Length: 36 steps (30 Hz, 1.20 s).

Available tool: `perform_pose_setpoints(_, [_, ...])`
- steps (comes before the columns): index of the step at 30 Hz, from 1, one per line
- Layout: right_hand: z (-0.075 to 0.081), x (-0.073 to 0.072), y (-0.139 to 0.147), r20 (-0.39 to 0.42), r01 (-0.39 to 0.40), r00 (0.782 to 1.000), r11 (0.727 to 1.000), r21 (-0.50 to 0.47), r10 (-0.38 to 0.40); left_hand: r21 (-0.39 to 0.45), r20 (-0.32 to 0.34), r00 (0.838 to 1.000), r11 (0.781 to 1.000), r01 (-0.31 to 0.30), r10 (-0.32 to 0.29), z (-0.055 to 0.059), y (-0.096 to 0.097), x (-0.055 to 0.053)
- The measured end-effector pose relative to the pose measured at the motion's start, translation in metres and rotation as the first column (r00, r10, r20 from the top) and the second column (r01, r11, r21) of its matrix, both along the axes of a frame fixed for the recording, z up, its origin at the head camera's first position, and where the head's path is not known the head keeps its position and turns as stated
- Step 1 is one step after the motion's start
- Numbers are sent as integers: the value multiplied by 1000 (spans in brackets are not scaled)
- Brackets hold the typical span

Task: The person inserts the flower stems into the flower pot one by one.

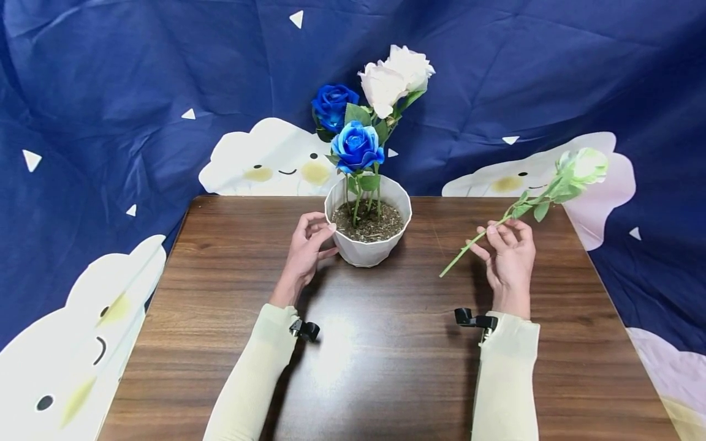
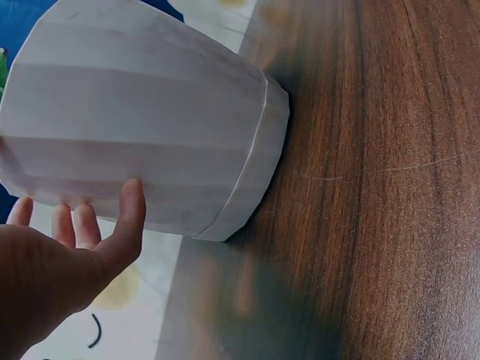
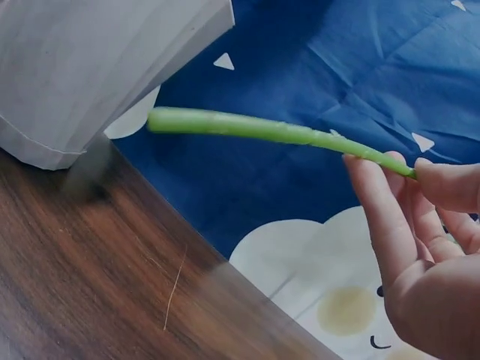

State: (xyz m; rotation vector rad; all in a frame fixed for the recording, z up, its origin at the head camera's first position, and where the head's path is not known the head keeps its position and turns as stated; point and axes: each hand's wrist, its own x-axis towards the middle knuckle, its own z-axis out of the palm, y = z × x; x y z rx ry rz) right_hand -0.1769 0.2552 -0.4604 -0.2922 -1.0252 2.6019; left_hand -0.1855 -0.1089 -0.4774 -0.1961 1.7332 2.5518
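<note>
A white faceted flower pot (image 1: 366, 252) full of soil (image 1: 372, 223) stands near the table's far edge. Blue roses (image 1: 357, 147) and white roses (image 1: 397, 76) rise from it on green stems. At the pot's left side is my left hand (image 1: 310, 248), its thumb and fingertips against the wall; in the left wrist view the thumb lies along the pot. To the right, my right hand (image 1: 510, 257) pinches the stem of a pale green-white rose (image 1: 587, 165) between thumb and fingers. The stem's cut end points down and left, towards the pot, apart from it.
The brown wooden table (image 1: 386, 367) spans the foreground. Behind and around it hangs a dark blue cloth (image 1: 165, 67) with white clouds and triangles. Each sleeve cuff carries a small black wrist camera (image 1: 305, 329).
</note>
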Motion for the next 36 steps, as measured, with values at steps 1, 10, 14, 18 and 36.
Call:
perform_pose_setpoints(1, [0, 0, -1, -15, -14, 1000, 1000, -2, 14, -1, -1, 1000, 1000, 0, 0, 0, 0, 0])
perform_pose_setpoints(10, [6, -3, -10, -63, -27, 998, 1000, -2, 27, -3, 6, 1000, 1000, 2, -2, 0, 0, 0])
perform_pose_setpoints(14, [9, -5, -12, -79, -17, 997, 1000, -6, 17, -2, 9, 1000, 1000, 7, -7, -1, 0, 1])
perform_pose_setpoints(18, [13, -7, -15, -85, -12, 996, 1000, -5, 12, -6, 8, 1000, 1000, 7, -7, -1, 0, 1])
perform_pose_setpoints(36, [40, -23, -40, -166, -14, 986, 1000, -22, 10, -19, -4, 1000, 1000, 9, -9, 1, -1, 0])
